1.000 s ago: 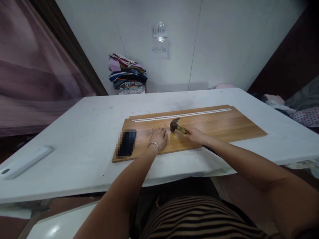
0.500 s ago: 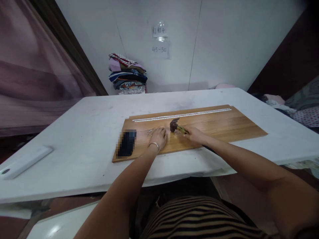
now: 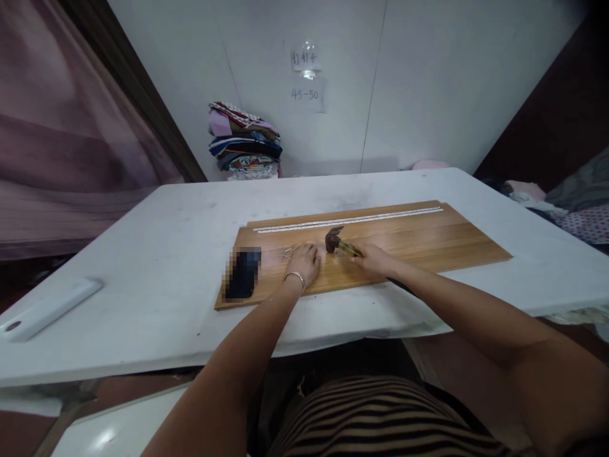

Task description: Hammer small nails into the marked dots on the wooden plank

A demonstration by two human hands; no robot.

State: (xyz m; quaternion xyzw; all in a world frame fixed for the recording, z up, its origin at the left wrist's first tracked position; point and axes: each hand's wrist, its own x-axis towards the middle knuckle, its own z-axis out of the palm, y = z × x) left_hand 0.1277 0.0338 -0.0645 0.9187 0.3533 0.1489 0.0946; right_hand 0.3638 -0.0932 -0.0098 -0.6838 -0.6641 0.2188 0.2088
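A wood-grain board (image 3: 404,238) lies on the white table, with two pale strips (image 3: 352,219) along its far side. My right hand (image 3: 373,259) grips the handle of a claw hammer (image 3: 333,240), whose head is low over the board. Resting on the board just left of the hammer is my left hand (image 3: 305,261), palm down, its fingers spread a little, a bracelet at the wrist. Beside its fingertips lie several thin nails (image 3: 287,252). A dark phone (image 3: 243,274), partly pixelated, lies at the board's left end.
On the white table (image 3: 157,254), a long white plastic object (image 3: 57,308) lies at the left. A stack of folded clothes (image 3: 245,139) stands at the back by the wall, under paper notes (image 3: 305,94). A pink curtain (image 3: 61,127) hangs at the left.
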